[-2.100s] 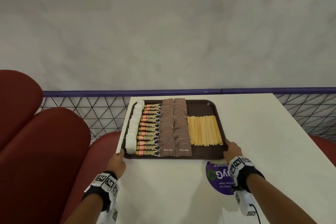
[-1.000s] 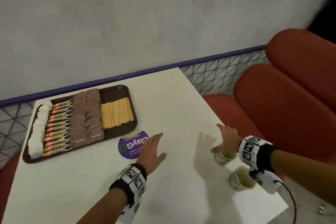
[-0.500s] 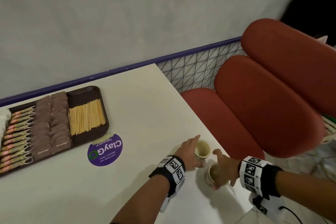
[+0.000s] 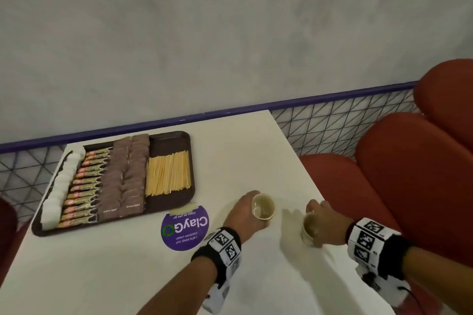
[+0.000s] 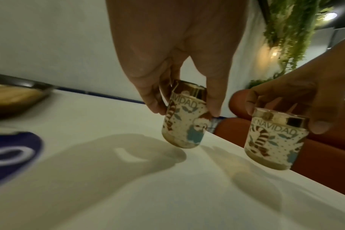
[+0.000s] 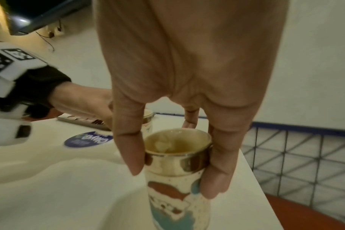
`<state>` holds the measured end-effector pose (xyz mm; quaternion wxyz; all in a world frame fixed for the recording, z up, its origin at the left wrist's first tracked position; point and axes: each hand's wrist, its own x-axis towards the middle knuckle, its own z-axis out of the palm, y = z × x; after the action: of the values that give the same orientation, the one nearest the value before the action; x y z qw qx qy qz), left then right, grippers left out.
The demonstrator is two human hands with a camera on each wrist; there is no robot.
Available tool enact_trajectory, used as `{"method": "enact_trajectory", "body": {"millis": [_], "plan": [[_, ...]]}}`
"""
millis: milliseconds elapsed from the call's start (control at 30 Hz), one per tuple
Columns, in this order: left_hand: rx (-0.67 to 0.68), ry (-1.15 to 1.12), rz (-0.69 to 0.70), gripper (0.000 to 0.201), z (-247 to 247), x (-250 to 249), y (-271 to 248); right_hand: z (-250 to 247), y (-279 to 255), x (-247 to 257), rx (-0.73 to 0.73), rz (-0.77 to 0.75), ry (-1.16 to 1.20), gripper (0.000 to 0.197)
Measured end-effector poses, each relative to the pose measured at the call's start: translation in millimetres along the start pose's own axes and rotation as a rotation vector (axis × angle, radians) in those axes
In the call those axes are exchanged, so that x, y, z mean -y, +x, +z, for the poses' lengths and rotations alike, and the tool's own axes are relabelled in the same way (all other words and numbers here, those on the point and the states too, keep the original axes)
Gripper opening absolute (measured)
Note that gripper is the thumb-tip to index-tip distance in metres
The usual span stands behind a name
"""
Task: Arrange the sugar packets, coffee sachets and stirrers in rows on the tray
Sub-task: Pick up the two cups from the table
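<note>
The brown tray (image 4: 169, 141) lies at the table's far left. On it are a row of white sugar packets (image 4: 60, 184), coffee sachets (image 4: 85, 186), two rows of brown sugar packets (image 4: 125, 174) and a block of wooden stirrers (image 4: 167, 174). My left hand (image 4: 245, 215) grips a small printed cup (image 4: 263, 206) by its gold rim, to the right of the tray; the left wrist view shows that cup (image 5: 185, 124) tilted. My right hand (image 4: 325, 222) grips a second matching cup (image 4: 309, 227) near the table's right edge, fingers pinching its rim (image 6: 177, 157).
A round purple sticker (image 4: 184, 229) lies on the white table (image 4: 128, 276) just in front of the tray. Red padded seats (image 4: 409, 174) stand close beyond the right edge. A purple-topped mesh railing (image 4: 332, 120) runs along the far side.
Both hands left the tray, reached to the table's right edge and took hold of the two cups. The left hand's cup has since moved left, nearer the tray.
</note>
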<state>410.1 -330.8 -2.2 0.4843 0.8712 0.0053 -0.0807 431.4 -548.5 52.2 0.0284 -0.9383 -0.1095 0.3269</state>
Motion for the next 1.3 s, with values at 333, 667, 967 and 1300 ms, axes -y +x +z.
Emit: {"method": "enact_trajectory", "body": {"millis": [333, 667, 967, 1300], "plan": [[-0.254, -0.007, -0.122, 0.073, -95, 62, 67, -91, 129, 106, -0.216, -0.003, 0.159, 0.073], [-0.296, -0.107, -0.132, 0.057, -111, 91, 85, -104, 207, 187, -0.294, -0.074, 0.240, 0.077], [-0.328, -0.266, -0.154, 0.076, -113, 96, 72, -112, 231, 236, -0.301, -0.223, 0.388, 0.081], [-0.346, -0.296, -0.114, 0.056, -121, 96, 67, -110, 230, 236, -0.287, -0.239, 0.534, 0.074]]}}
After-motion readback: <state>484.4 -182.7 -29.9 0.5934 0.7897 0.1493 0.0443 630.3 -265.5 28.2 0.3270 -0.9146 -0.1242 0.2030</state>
